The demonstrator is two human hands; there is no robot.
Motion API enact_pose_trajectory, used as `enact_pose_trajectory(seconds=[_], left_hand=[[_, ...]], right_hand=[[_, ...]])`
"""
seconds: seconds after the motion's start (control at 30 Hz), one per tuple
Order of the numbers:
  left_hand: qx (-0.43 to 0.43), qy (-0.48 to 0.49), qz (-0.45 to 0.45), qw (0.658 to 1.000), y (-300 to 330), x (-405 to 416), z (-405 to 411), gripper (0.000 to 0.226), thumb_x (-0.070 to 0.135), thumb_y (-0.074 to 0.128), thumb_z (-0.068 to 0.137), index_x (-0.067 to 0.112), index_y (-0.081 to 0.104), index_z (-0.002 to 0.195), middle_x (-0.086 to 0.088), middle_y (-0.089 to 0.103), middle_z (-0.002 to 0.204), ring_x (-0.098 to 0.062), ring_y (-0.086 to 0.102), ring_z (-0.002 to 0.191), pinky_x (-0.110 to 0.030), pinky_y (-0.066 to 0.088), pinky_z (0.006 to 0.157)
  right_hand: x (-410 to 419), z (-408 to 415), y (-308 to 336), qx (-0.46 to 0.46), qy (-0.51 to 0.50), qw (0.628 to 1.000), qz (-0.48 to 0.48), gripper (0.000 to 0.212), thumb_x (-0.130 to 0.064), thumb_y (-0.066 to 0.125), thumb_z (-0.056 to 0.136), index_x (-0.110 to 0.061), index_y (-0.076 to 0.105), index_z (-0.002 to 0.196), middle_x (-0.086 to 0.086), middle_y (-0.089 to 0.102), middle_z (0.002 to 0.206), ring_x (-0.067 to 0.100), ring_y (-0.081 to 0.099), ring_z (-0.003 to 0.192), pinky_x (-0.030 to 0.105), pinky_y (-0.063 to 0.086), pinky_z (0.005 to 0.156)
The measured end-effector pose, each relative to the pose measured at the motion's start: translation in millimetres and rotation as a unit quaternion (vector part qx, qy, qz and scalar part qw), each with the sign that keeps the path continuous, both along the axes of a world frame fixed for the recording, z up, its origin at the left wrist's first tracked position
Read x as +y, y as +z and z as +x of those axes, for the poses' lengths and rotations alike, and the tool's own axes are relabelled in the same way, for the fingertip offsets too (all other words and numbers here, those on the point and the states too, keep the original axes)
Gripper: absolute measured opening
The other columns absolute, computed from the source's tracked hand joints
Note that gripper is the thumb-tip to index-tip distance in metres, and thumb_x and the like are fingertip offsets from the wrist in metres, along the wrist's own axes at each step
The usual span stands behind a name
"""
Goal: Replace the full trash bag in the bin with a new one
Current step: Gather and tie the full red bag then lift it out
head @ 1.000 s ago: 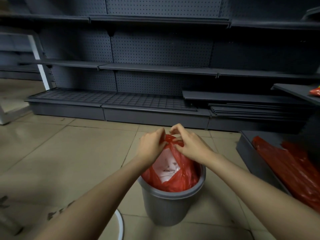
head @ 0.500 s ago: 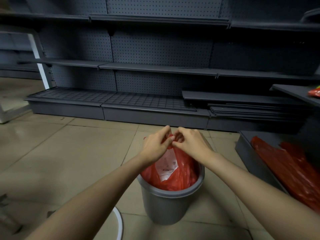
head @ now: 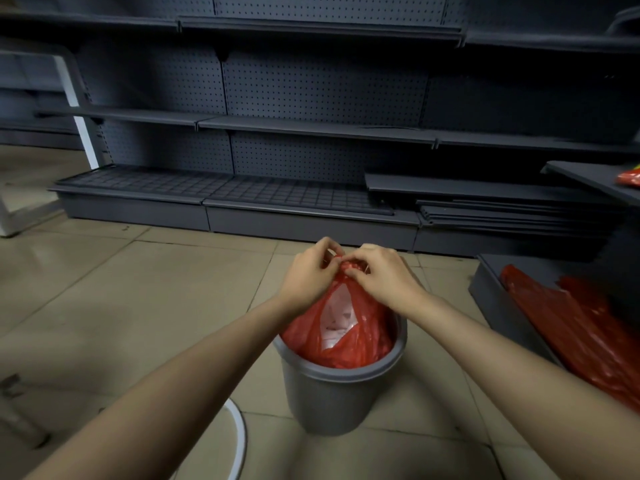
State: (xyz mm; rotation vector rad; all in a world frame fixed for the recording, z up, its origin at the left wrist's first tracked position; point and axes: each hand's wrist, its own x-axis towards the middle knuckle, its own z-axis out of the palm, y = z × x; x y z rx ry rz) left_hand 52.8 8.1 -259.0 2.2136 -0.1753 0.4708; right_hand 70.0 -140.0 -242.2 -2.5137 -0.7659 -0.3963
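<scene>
A grey round bin (head: 337, 393) stands on the tiled floor just in front of me. Inside it sits a full red trash bag (head: 367, 336) with white paper showing through its gap. My left hand (head: 310, 271) and my right hand (head: 382, 275) meet above the bin, each pinching the gathered top of the bag where the red plastic bunches into a knot. Spare red bags (head: 585, 327) lie flat on a low dark shelf at the right.
Dark grey pegboard shelving (head: 311, 133) runs along the back, with loose shelf boards (head: 512, 216) stacked at its right end. A white curved object (head: 239, 441) lies on the floor by my left forearm. Another red item (head: 630, 176) rests on a shelf at the far right.
Both hands have drawn closer together and risen slightly, pulling the bag's top into a tighter bunch; the opening showing white paper has narrowed.
</scene>
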Motion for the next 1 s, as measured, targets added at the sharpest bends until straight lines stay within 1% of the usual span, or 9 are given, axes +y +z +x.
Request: enact_pose_trajectory(seconds=[0.17, 0.23, 0.3, 0.4, 0.5, 0.67, 0.8, 0.9, 1.0], left_hand=[[-0.006, 0.018, -0.033, 0.999, -5, 10, 1, 0.009, 0.014, 0.054, 0.087, 0.018, 0.06, 0.082, 0.005, 0.068, 0.08, -0.013, 0.063, 0.079, -0.034, 0.05, 0.075], [-0.026, -0.013, 0.006, 1.0, -6, 7, -3, 0.009, 0.028, 0.058, 0.082, 0.02, 0.058, 0.079, 0.006, 0.066, 0.074, -0.009, 0.061, 0.072, -0.033, 0.048, 0.073], [-0.057, -0.038, 0.038, 0.997, -6, 2, -5, 0.026, 0.043, 0.061, 0.075, 0.018, 0.054, 0.078, 0.007, 0.061, 0.068, -0.007, 0.056, 0.064, -0.032, 0.044, 0.07], [-0.09, -0.047, 0.089, 0.991, -8, 3, -2, 0.028, 0.036, 0.065, 0.069, 0.017, 0.051, 0.083, 0.009, 0.056, 0.07, -0.014, 0.056, 0.067, -0.032, 0.038, 0.07], [-0.113, -0.057, 0.174, 0.977, -16, 9, -1, 0.033, 0.033, 0.065, 0.067, 0.015, 0.049, 0.089, 0.007, 0.059, 0.078, -0.021, 0.06, 0.08, -0.034, 0.034, 0.079], [-0.186, -0.046, 0.281, 0.94, -26, 9, -7, 0.027, 0.028, 0.061, 0.084, 0.017, 0.048, 0.105, 0.002, 0.067, 0.095, -0.019, 0.061, 0.089, -0.029, 0.034, 0.084], [-0.215, -0.03, 0.358, 0.908, -28, 11, -5, 0.03, 0.024, 0.06, 0.084, 0.016, 0.055, 0.112, 0.001, 0.068, 0.083, -0.02, 0.063, 0.075, -0.03, 0.038, 0.081], [-0.202, -0.022, 0.383, 0.901, -30, 11, 0, 0.018, 0.024, 0.057, 0.085, 0.016, 0.064, 0.099, 0.001, 0.066, 0.075, -0.02, 0.062, 0.07, -0.027, 0.033, 0.077], [-0.155, -0.005, 0.385, 0.91, -34, 11, 4, 0.017, 0.018, 0.057, 0.086, 0.015, 0.064, 0.101, -0.003, 0.065, 0.083, -0.026, 0.061, 0.08, -0.03, 0.033, 0.079]], right_hand=[[-7, 3, 3, -0.017, -0.001, 1.0, 0.022, 0.008, -0.021, 0.063, 0.085, -0.02, 0.068, 0.092, -0.005, 0.061, 0.091, 0.013, 0.059, 0.087, 0.025, 0.042, 0.077], [-7, 4, 2, -0.01, 0.012, 0.999, 0.032, 0.008, -0.017, 0.061, 0.086, -0.017, 0.064, 0.093, -0.004, 0.057, 0.094, 0.014, 0.056, 0.087, 0.025, 0.041, 0.076], [-5, 6, -1, 0.012, 0.015, 0.999, 0.027, 0.009, -0.017, 0.055, 0.089, -0.017, 0.056, 0.097, -0.002, 0.058, 0.095, 0.02, 0.057, 0.087, 0.035, 0.045, 0.077], [-5, 8, -6, 0.071, 0.006, 0.997, 0.004, 0.01, -0.023, 0.046, 0.094, -0.02, 0.046, 0.103, -0.01, 0.052, 0.079, 0.016, 0.048, 0.076, 0.029, 0.034, 0.07], [-4, 9, -10, 0.092, 0.011, 0.996, -0.007, 0.007, -0.025, 0.045, 0.094, -0.025, 0.044, 0.101, -0.005, 0.061, 0.089, 0.021, 0.054, 0.081, 0.031, 0.039, 0.074], [-1, 9, -15, 0.08, 0.003, 0.997, -0.021, 0.011, -0.024, 0.044, 0.093, -0.03, 0.04, 0.102, 0.006, 0.068, 0.103, 0.031, 0.06, 0.098, 0.038, 0.045, 0.082], [0, 10, -18, 0.096, -0.013, 0.995, -0.007, 0.014, -0.026, 0.043, 0.093, -0.028, 0.041, 0.107, 0.007, 0.069, 0.102, 0.031, 0.061, 0.098, 0.037, 0.044, 0.08], [-1, 12, -21, 0.115, -0.011, 0.993, 0.019, 0.014, -0.032, 0.04, 0.095, -0.029, 0.042, 0.109, -0.002, 0.069, 0.093, 0.027, 0.061, 0.096, 0.035, 0.043, 0.082], [-5, 11, -19, 0.143, 0.021, 0.988, 0.047, 0.021, -0.036, 0.049, 0.091, -0.032, 0.04, 0.11, -0.012, 0.062, 0.072, 0.014, 0.06, 0.078, 0.031, 0.04, 0.077]])
